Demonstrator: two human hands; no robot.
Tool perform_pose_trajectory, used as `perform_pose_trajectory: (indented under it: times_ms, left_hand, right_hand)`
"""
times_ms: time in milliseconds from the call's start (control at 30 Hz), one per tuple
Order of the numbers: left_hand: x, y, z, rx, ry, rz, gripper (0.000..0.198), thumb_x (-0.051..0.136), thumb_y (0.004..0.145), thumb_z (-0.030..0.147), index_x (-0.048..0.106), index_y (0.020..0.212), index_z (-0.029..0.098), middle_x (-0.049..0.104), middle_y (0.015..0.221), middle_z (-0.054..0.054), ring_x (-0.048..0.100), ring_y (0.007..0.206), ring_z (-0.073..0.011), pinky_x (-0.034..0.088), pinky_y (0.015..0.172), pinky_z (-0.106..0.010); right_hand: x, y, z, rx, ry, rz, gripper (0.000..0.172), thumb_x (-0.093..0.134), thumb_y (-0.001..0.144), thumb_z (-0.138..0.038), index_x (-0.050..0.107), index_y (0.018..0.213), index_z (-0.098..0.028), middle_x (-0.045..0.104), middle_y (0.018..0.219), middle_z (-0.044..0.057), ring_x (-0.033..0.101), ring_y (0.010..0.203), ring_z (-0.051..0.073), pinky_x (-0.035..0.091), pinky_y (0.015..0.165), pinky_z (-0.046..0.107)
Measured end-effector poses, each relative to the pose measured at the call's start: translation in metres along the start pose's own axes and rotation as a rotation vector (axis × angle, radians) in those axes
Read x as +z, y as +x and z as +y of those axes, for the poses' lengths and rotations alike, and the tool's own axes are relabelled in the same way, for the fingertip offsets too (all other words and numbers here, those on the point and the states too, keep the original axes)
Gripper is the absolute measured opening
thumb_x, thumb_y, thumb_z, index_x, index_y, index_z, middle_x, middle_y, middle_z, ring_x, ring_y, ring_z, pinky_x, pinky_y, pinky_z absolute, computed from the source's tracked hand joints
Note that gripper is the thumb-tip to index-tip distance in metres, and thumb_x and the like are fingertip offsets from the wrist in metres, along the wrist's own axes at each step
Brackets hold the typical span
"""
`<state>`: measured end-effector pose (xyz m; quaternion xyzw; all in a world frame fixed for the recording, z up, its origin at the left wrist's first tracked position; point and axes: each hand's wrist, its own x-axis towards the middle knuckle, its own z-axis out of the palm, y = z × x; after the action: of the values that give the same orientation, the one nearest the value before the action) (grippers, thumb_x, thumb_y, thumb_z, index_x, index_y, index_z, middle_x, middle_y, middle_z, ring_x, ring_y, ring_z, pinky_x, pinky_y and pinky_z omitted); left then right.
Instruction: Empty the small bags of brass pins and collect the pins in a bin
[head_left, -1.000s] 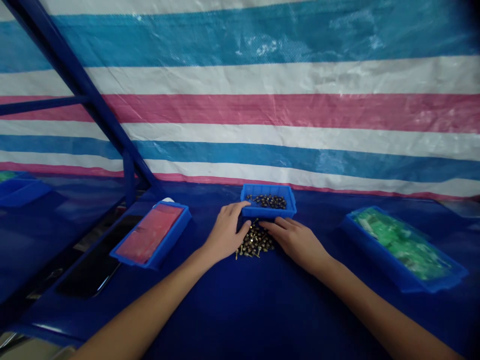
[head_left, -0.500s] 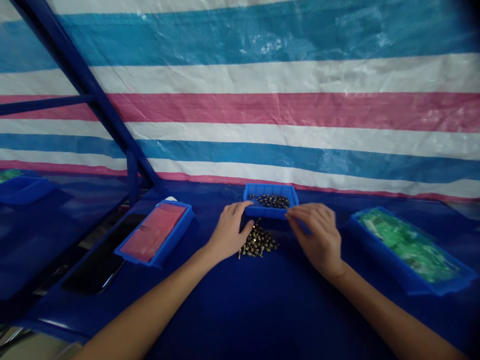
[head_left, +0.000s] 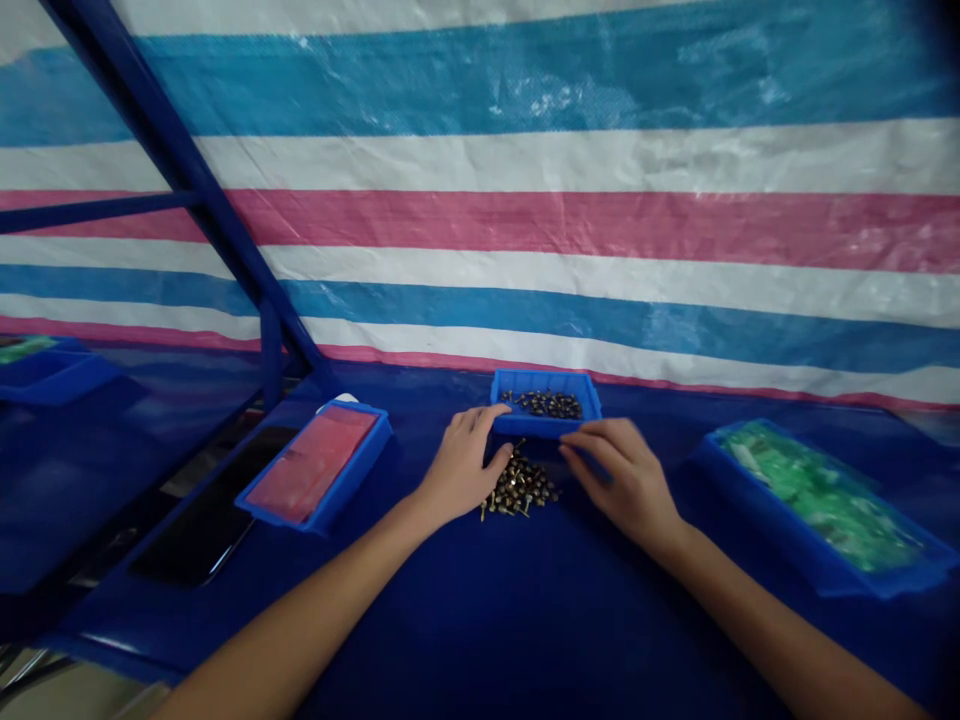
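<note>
A loose pile of small brass-coloured screws [head_left: 525, 487] lies on the dark blue tabletop [head_left: 517, 620]. Just behind it stands a small blue bin [head_left: 546, 428] with more dark screws [head_left: 553, 404] inside. My left hand [head_left: 465, 460] rests at the pile's left side, thumb and fingers apart, its fingertips by the bin's front left corner; it holds nothing that I can see. To the right of the pile is my right hand [head_left: 626, 480], fingers bent and thumb apart from them, with nothing visible between the tips. It sits close to the bin's front right corner.
At left, a blue bin holds a pink-red block or stack [head_left: 315, 462], beside a dark phone-like slab [head_left: 214, 515]. A blue bin of green packets [head_left: 825, 495] stands at right. Behind rises a striped tarp [head_left: 570, 220], with a blue metal frame [head_left: 180, 175] at left.
My right hand has moved a little left and down, from the bin's right corner towards the pile. The left hand keeps its place by the pile. The whole view has shifted slightly.
</note>
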<state>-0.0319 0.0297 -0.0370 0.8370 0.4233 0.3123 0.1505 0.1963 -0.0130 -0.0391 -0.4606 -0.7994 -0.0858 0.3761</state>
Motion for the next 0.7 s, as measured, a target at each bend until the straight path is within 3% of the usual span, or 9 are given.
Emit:
perform_pose_trajectory:
  times_ms: [100,200,333,467,700]
  left_hand:
    - [0.001,0.000,0.000,0.001,0.005,0.005,0.040,0.052,0.092,0.024,0.044,0.131,0.026,0.054,0.129,-0.008,0.048,0.121,-0.0270,0.040,0.103,-0.048]
    - [0.000,0.000,0.000,-0.009,0.005,-0.005,0.041,0.052,0.092,0.024,0.044,0.132,0.026,0.053,0.131,-0.008,0.046,0.122,-0.0264,0.039,0.105,-0.047]
    - [0.000,0.001,0.001,-0.014,-0.002,-0.006,0.038,0.049,0.093,0.024,0.044,0.131,0.026,0.054,0.131,-0.007,0.046,0.122,-0.0252,0.038,0.106,-0.045]
    - [0.000,0.001,0.000,-0.012,0.000,-0.002,0.037,0.048,0.094,0.025,0.045,0.131,0.026,0.054,0.130,-0.007,0.047,0.122,-0.0253,0.038,0.106,-0.046]
    - [0.000,0.000,0.000,-0.008,0.013,-0.015,0.038,0.049,0.094,0.026,0.044,0.132,0.025,0.054,0.129,-0.008,0.047,0.122,-0.0264,0.038,0.105,-0.047]
  right_hand:
    - [0.001,-0.001,-0.009,-0.039,0.104,-0.267,0.020,0.052,0.094,-0.030,0.059,0.111,-0.021,0.065,0.090,0.005,0.059,0.082,0.018,0.048,0.074,0.032]
    - [-0.003,0.001,-0.014,0.093,0.114,-0.346,0.022,0.054,0.091,-0.040,0.057,0.097,-0.019,0.061,0.078,0.002,0.057,0.072,0.016,0.045,0.068,0.031]
    - [-0.010,0.005,-0.015,0.057,0.124,-0.468,0.027,0.064,0.080,-0.043,0.054,0.089,-0.020,0.060,0.077,0.001,0.055,0.072,0.017,0.043,0.070,0.033]
    - [-0.011,0.006,-0.008,0.066,0.177,-0.513,0.020,0.065,0.080,-0.035,0.055,0.091,-0.021,0.061,0.082,0.001,0.056,0.076,0.016,0.044,0.073,0.032]
    - [-0.007,0.004,0.009,0.149,0.294,-0.487,0.015,0.061,0.087,-0.036,0.061,0.088,-0.020,0.059,0.073,-0.001,0.056,0.066,0.012,0.044,0.060,0.025]
